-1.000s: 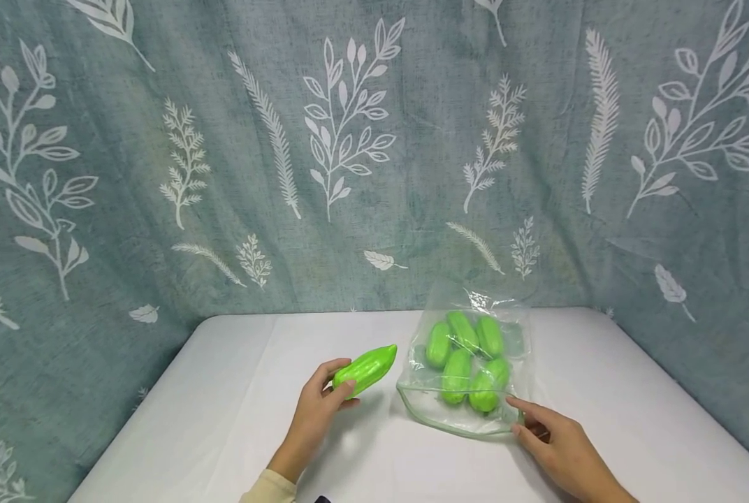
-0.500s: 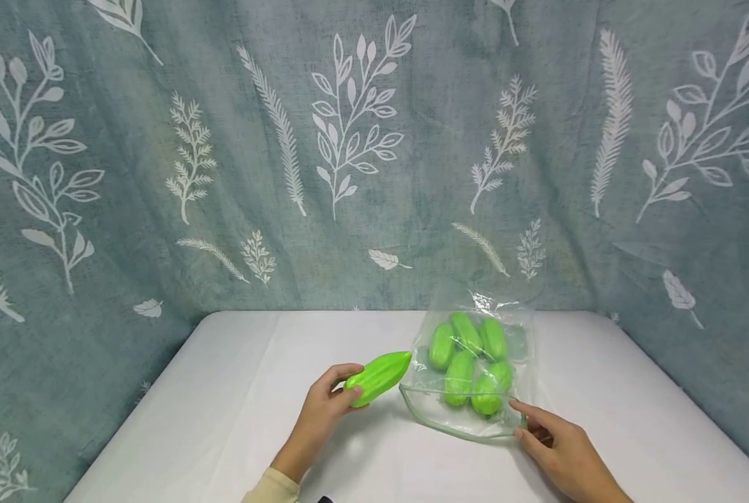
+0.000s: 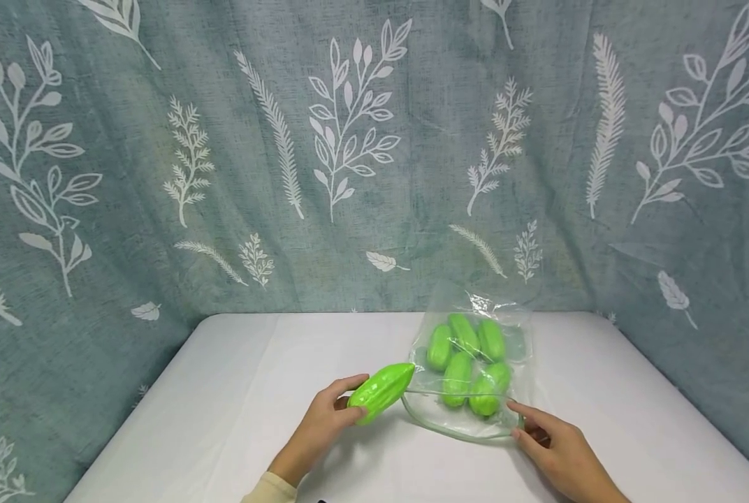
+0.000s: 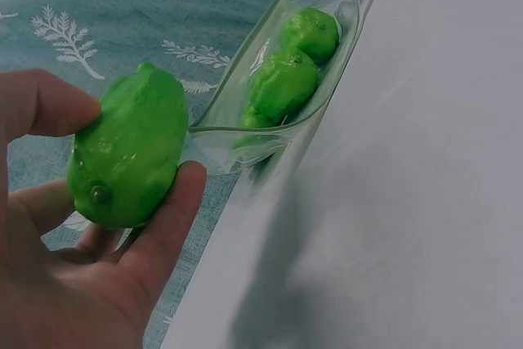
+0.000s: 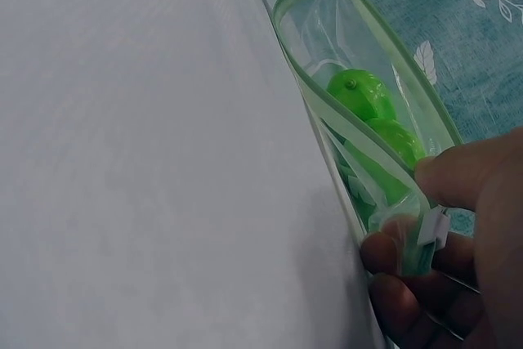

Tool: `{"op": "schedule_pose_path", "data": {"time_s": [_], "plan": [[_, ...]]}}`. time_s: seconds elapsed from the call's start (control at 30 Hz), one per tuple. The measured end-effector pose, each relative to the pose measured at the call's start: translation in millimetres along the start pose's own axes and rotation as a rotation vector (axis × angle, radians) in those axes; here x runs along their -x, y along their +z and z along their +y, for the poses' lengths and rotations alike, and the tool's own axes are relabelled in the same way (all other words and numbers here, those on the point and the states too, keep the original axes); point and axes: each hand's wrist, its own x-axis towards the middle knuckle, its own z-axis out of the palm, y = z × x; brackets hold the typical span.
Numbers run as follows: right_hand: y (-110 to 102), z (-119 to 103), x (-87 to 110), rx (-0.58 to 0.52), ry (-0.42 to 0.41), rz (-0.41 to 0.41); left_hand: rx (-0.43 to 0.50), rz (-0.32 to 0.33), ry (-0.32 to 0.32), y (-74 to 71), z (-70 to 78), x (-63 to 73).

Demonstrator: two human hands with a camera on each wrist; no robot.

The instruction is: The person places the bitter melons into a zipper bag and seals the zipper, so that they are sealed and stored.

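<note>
My left hand (image 3: 332, 419) holds a shiny bright green, elongated fruit (image 3: 383, 391) between thumb and fingers, its pointed tip toward the bag. Seen from the left wrist, the fruit (image 4: 135, 149) shows its stem end, lumpy skin and bulging sides. It is in the air just left of a clear zip bag (image 3: 434, 409) with a green rim. Several similar green fruits (image 3: 456, 377) lie inside the bag. At the bag's near right corner, my right hand (image 3: 557, 447) pinches the rim beside a white slider (image 5: 433, 228). The bag's mouth gapes toward me in both wrist views.
Under the bag and hands is a table with a white cover (image 3: 192, 419). Behind and at both sides hangs a grey-green curtain (image 3: 412, 154) with white leaf prints. The back of the bag reaches the far table edge.
My left hand has carried the green fruit to the right and a little nearer to me, beside the left corner of the bag's mouth. My right hand keeps its grip on the bag's rim.
</note>
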Motion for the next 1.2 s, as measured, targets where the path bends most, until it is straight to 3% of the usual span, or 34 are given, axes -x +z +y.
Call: {"op": "schedule_pose_path", "data": {"time_s": [0.43,0.8,1.0,1.2], "plan": [[-3.5,2.0,-0.8,0.009,-0.038,0.024,0.058,-0.074,0.021,1.4,-2.4,-1.9],[3.2,0.5,-1.0,-0.006,-0.032,0.021,0.002,-0.105,0.08,-0.7,-8.3,3.1],[1.9,-1.0,0.1,0.013,-0.027,0.03,0.022,-0.138,0.123,-1.5,-6.1,1.5],[0.1,-1.8,0.7,0.016,-0.033,0.023,0.024,-0.185,0.124,1.2,-6.8,3.9]]}}
